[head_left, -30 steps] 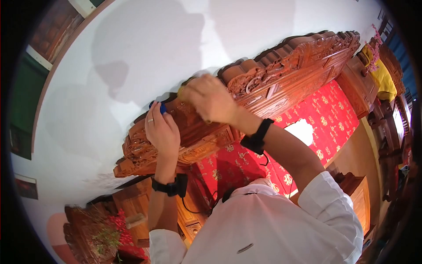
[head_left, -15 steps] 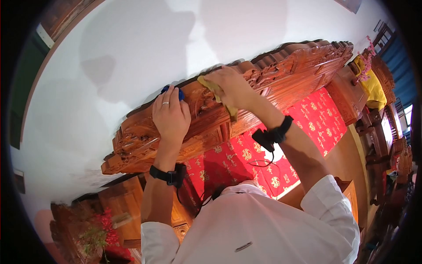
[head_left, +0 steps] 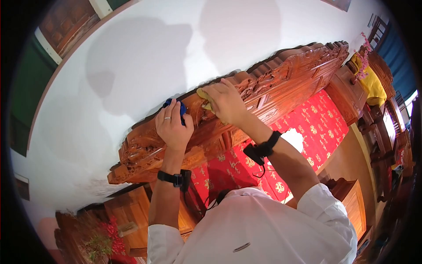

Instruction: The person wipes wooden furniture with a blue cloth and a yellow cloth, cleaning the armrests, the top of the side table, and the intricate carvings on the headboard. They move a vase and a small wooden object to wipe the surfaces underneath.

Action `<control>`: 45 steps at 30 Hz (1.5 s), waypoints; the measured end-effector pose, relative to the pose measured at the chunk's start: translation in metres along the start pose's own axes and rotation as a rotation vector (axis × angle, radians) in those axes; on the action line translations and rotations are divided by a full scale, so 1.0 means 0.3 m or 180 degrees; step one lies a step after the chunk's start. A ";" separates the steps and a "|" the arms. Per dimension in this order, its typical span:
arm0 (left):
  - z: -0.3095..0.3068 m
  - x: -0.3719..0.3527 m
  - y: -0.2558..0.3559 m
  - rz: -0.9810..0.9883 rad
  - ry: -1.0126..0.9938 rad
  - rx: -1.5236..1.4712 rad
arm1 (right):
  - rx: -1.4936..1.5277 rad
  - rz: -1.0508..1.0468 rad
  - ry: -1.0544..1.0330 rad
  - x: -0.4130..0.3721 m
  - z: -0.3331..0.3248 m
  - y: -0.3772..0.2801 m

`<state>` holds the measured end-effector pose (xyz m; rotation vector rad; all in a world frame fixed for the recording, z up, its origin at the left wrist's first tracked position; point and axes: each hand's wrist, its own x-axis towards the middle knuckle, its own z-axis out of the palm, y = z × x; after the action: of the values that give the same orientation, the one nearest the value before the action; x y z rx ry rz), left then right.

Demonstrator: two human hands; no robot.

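Note:
My left hand (head_left: 174, 127), with a ring on one finger, is wrapped round a dark blue object (head_left: 183, 111) at the top edge of the carved wooden backrest (head_left: 149, 141). To its right, my right hand (head_left: 226, 102) holds a yellow cloth (head_left: 205, 96) against the carving on the same top edge. Part of the cloth hangs under my palm, and its rest is hidden by my fingers. Both wrists wear black straps with small black devices.
A red patterned seat cover (head_left: 313, 127) lies below the backrest. The white wall (head_left: 145, 66) rises behind it. Further right are a wooden side cabinet (head_left: 345, 90), a yellow cloth cover (head_left: 373, 86) and pink blossoms (head_left: 363, 61). Red flowers (head_left: 115, 235) stand at the lower left.
The camera view has shifted slightly. My right hand has bunched the cloth more, and less of it hangs down. The blue object shows more beside my left hand, which still holds it.

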<state>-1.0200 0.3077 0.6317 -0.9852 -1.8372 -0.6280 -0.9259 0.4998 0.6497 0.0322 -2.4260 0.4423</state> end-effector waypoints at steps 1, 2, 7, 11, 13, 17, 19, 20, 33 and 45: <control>0.001 -0.001 -0.003 0.0014 0.0031 -0.0013 | 0.0044 -0.0142 0.0105 -0.026 -0.009 -0.009; 0.004 0.000 -0.007 0.0056 0.0032 -0.0033 | -0.0017 -0.0272 0.0312 -0.059 -0.013 -0.030; 0.010 -0.002 -0.014 0.0171 0.0096 -0.0001 | -0.0110 -0.0363 0.0166 -0.058 -0.087 -0.017; 0.005 0.004 -0.010 0.0145 0.0101 -0.0039 | 0.1137 0.0692 -0.0474 0.056 -0.241 0.028; 0.005 0.001 -0.008 0.0109 0.0037 -0.0004 | 0.1069 0.1246 0.0050 0.087 -0.322 0.054; 0.014 0.001 0.004 0.0073 0.0174 0.0035 | 0.0627 0.1200 0.0859 0.030 -0.215 0.218; 0.017 0.001 0.004 0.0043 0.0192 0.0091 | -0.0481 0.0461 0.1456 -0.028 -0.050 0.234; 0.021 -0.003 0.004 0.0035 0.0212 0.0130 | -0.0373 0.0394 0.1644 -0.040 -0.039 0.198; 0.013 -0.005 -0.007 0.0122 0.0124 0.0033 | -0.0595 -0.0639 0.0730 -0.041 -0.036 0.094; 0.035 -0.015 0.014 -0.0061 0.0274 0.0136 | -0.0198 0.0396 0.1277 -0.023 -0.078 0.127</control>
<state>-1.0205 0.3163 0.6232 -0.9001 -1.7791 -0.6309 -0.9114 0.5425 0.6506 -0.2158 -2.0505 0.3866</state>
